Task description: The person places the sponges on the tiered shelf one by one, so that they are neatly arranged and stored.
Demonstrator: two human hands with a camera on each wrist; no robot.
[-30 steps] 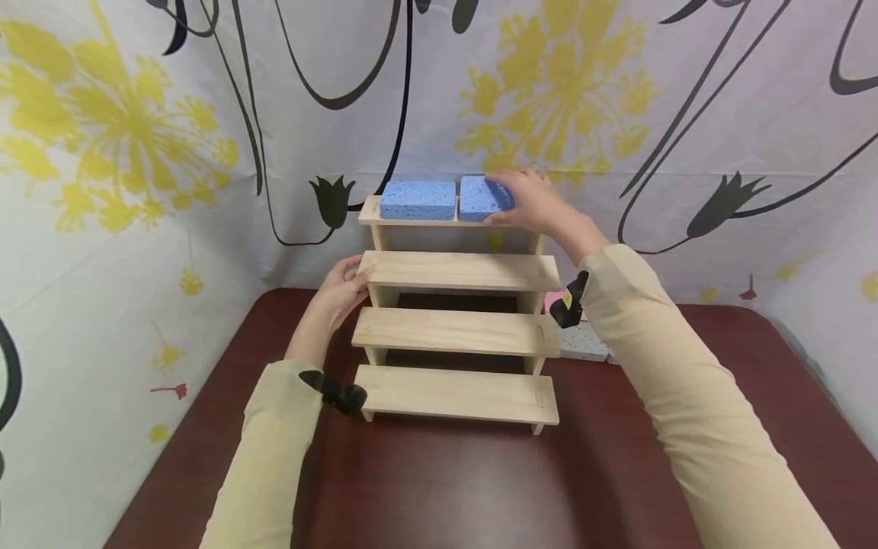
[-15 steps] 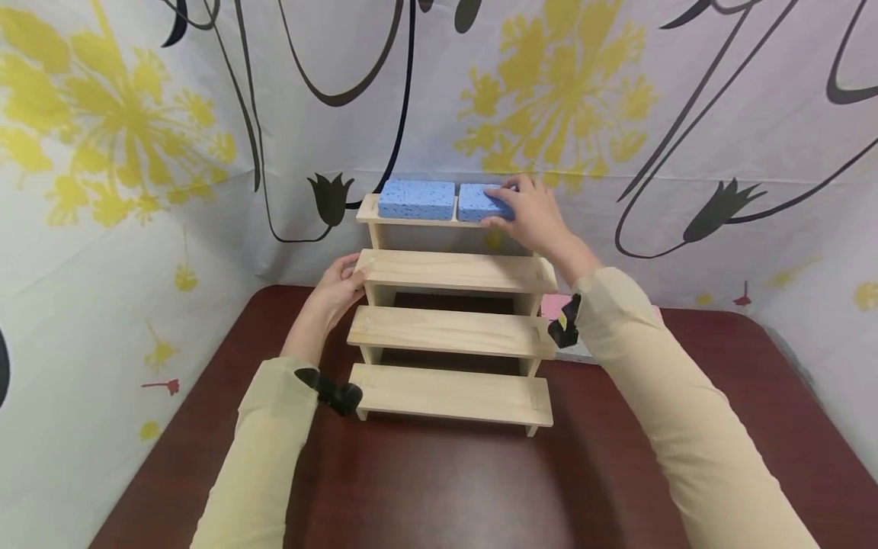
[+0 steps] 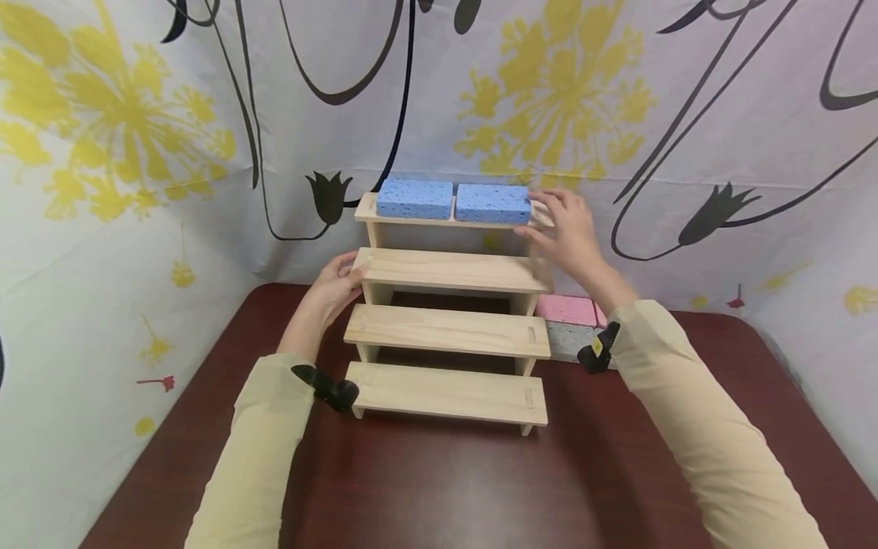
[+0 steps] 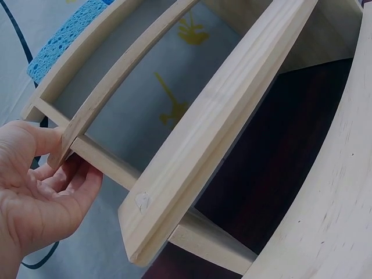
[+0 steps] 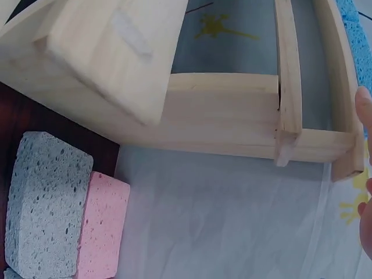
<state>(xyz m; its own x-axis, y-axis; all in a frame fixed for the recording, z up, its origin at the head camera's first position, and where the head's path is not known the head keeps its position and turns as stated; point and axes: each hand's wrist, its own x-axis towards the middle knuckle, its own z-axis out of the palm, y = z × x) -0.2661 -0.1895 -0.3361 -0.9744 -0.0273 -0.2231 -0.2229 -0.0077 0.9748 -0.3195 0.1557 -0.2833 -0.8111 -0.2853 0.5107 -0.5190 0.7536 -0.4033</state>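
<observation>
A tiered wooden rack (image 3: 446,332) with several steps stands on the table. Two blue sponges, a left blue sponge (image 3: 414,200) and a right blue sponge (image 3: 491,203), lie side by side on its top step. My left hand (image 3: 334,291) grips the left end of the step just below the top, thumb above and fingers curled under it, as the left wrist view shows. At the top step's right end is my right hand (image 3: 571,235), fingers loosely spread and holding nothing, its fingertips right at the right blue sponge's end. Only a sliver of that hand shows in the right wrist view.
Right of the rack, pink sponges (image 3: 565,309) lie on grey sponges (image 3: 569,341), partly hidden by the right wrist's camera and sleeve. A patterned cloth wall (image 3: 439,107) rises close behind the rack. The dark red tabletop (image 3: 425,488) extends in front.
My right hand has let go of the right blue sponge and moved right, uncovering its whole top. The pink and grey sponges show more. My left hand keeps its grip on the rack.
</observation>
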